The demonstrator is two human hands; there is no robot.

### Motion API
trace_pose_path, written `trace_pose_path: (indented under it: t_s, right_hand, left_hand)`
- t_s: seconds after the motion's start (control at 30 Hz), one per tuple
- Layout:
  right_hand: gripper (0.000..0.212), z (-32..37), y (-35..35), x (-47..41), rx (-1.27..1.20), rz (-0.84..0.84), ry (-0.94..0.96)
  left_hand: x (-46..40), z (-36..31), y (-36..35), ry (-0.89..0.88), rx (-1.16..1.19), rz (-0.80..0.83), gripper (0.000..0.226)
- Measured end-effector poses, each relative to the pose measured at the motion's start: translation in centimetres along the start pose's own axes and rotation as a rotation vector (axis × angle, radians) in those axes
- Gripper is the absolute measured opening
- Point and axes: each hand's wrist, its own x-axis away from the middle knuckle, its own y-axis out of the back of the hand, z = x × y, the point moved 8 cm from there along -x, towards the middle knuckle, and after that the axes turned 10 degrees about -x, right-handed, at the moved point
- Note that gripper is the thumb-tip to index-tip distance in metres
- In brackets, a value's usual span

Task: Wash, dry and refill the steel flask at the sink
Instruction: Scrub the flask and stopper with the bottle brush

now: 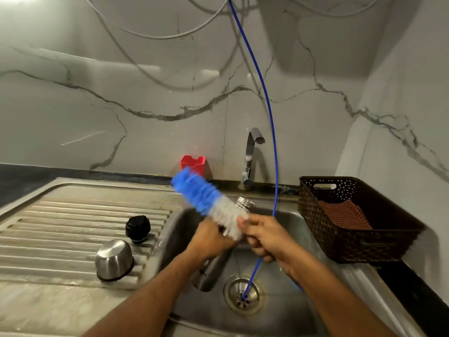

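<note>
Head view: left grip (211,237) around steel flask (213,271), right grip (264,237) around bottle brush (209,198), no legible writing.

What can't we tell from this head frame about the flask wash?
- Flask body: mostly covered by the left hand and forearm; its inside is unseen.
- Bottle brush: motion-blurred; handle hidden inside the right hand.
- Tap: no stream shows, and the lever position is too small to read.
- Red holder: lower part behind the brush; contents unseen.
- Basket: only a cloth shows.
</note>
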Motion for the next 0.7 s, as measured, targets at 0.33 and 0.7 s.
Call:
trace_pose_path:
  t_s: [0.33, 0.7]
  right_hand:
    - [0.033, 2.6, 5.0, 0.3, 0.407, -0.33, 0.431]
    - [0.032, 2.6, 4.8, -0.3, 0.33, -0.308, 0.423]
  left_hand:
    - [-0.4, 2.2, 2.1, 0.203, -0.071, -0.168, 0.042]
    - [-0.2, 1.8, 2.7, 0.18, -0.025, -0.238, 0.047]
